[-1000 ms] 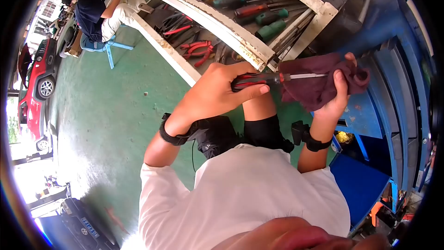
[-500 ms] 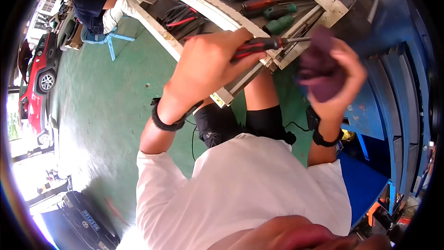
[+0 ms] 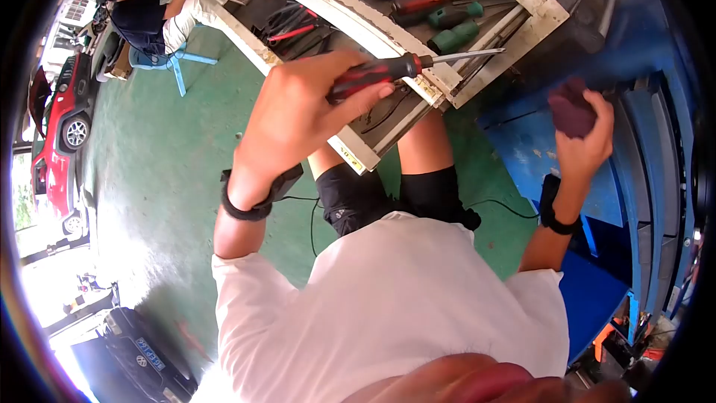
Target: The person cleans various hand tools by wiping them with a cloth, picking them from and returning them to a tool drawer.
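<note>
A screwdriver (image 3: 399, 69) with a red and black handle is gripped in my left hand (image 3: 298, 104), its bare metal shaft pointing right over the corner of an open drawer (image 3: 548, 16). Crumpled dark purple cloth (image 3: 573, 108) is bunched in my right hand (image 3: 589, 138), out to the right beside the blue cabinet. The cloth and the shaft are apart. Inside the drawer, below the screwdriver, lie several other screwdrivers, among them a green-handled one (image 3: 455, 36) and a red-handled one (image 3: 421, 4).
Blue metal cabinets (image 3: 634, 172) stand on the right. At upper left a person in dark clothing (image 3: 142, 11) sits on a light blue stool (image 3: 179, 67). A red car (image 3: 63, 134) and a dark car (image 3: 142, 351) are on the left. Thin cables (image 3: 500, 205) hang near my legs.
My right hand has moved right with the cloth, away from the screwdriver's shaft, which now shows bare to its tip. My left hand has shifted slightly left with the screwdriver.
</note>
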Demonstrator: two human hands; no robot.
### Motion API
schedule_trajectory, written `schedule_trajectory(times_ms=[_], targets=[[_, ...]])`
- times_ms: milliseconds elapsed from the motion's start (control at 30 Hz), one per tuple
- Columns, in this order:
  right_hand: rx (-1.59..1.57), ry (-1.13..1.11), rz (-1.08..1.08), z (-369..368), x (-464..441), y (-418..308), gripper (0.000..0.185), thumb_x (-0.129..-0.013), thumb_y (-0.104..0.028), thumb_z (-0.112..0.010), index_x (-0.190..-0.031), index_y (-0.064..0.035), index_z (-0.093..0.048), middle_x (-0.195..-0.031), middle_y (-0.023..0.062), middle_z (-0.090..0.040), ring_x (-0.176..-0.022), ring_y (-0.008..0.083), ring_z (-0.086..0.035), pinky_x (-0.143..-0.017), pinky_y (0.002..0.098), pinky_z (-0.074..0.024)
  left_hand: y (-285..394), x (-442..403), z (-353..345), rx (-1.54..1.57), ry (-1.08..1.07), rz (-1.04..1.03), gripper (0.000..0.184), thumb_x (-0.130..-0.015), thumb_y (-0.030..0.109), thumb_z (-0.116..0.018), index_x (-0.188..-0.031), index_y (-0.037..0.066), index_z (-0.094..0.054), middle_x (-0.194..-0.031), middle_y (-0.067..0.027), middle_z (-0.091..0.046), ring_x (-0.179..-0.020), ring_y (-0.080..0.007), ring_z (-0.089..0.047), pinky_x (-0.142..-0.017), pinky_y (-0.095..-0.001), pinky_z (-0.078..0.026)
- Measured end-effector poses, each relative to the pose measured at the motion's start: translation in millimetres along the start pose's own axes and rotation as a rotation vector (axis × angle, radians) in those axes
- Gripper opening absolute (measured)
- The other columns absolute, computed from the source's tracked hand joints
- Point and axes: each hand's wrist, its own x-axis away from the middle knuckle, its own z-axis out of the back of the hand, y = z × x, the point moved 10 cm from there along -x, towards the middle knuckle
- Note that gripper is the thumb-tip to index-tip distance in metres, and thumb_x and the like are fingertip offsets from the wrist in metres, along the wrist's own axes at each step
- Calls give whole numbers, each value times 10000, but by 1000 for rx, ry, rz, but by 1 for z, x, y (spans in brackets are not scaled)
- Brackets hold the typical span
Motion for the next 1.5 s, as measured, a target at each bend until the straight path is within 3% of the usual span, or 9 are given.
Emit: schedule_trajectory(times_ms=[67, 133, 267, 633, 767, 800, 900, 1167, 1500], targets=[[-176, 90, 67, -1, 15, -9, 459, -773, 52, -750, -1191, -47, -587, -1096, 206, -659, -1053, 383, -662, -870, 445, -545, -5, -8, -7, 155, -47, 83, 265, -849, 188, -788, -1023, 4, -710, -734, -133, -679, -580, -224, -604, -572, -304, -490], [-67, -17, 417, -9, 8, -71, 337, -858, -36, -704, -1173, -42, -583, -1170, 237, -645, -1138, 411, -634, -962, 526, -495, 4, -20, -23, 172, -81, 66, 268, -854, 208, -784, -1015, 6, -713, -710, -134, -669, -569, -224, -605, -562, -309, -487], [-2, -191, 545, -49, 13, -100, 372, -794, -63, -762, -1117, -45, -580, -1124, 233, -664, -1136, 428, -629, -962, 553, -487, 33, -25, -47, 170, -162, -34, 271, -865, 267, -767, -931, 12, -702, -612, -154, -622, -541, -308, -621, -521, -353, -481], [-2, -98, 340, -29, -3, -48, 479, -684, 0, -842, -1087, -17, -583, -1061, 212, -686, -959, 388, -677, -845, 450, -549, 16, -41, -38, 99, -242, -142, 263, -891, 264, -737, -1005, 29, -703, -678, -165, -652, -610, -344, -633, -555, -360, -484], [270, 90, 21, 16, 4, 9, 461, -695, -19, -865, -1079, -24, -609, -1061, 190, -690, -924, 324, -684, -822, 390, -557, -43, -62, -3, 20, -218, 72, 276, -932, 286, -711, -1050, 38, -694, -632, -96, -564, -548, -145, -465, -535, -312, -412], [267, 88, 22, 18, 7, 8, 461, -695, -19, -865, -1079, -24, -609, -1061, 190, -690, -924, 324, -684, -822, 390, -557, -55, -73, 10, -100, -133, 29, 329, -931, 364, -690, -1043, 55, -691, -666, -123, -604, -578, -249, -585, -583, -366, -468], [163, 130, 4, 19, 19, 10, 475, -697, -23, -868, -1095, -34, -607, -1070, 189, -692, -934, 321, -683, -828, 380, -558, -110, -113, 12, -151, -90, -101, 384, -963, 392, -653, -1108, 38, -626, -753, -134, -601, -648, -212, -542, -616, -343, -436], [-104, -149, 162, -42, 35, -39, 542, -650, -72, -894, -1104, -42, -600, -1070, 203, -686, -966, 373, -679, -833, 413, -557, -167, -182, -56, -470, -382, -48, 409, -1021, 392, -542, -1230, 41, -510, -1006, -225, -664, -964, -394, -649, -823, -471, -489], [-343, -334, 242, -81, 48, -74, 602, -626, -54, -851, -1166, -57, -583, -1123, 194, -670, -1046, 383, -654, -853, 447, -554, -172, -215, -119, -525, -450, 40, 430, -1043, 321, -496, -1379, 60, -439, -1300, -216, -569, -1167, -411, -560, -992, -472, -448]])
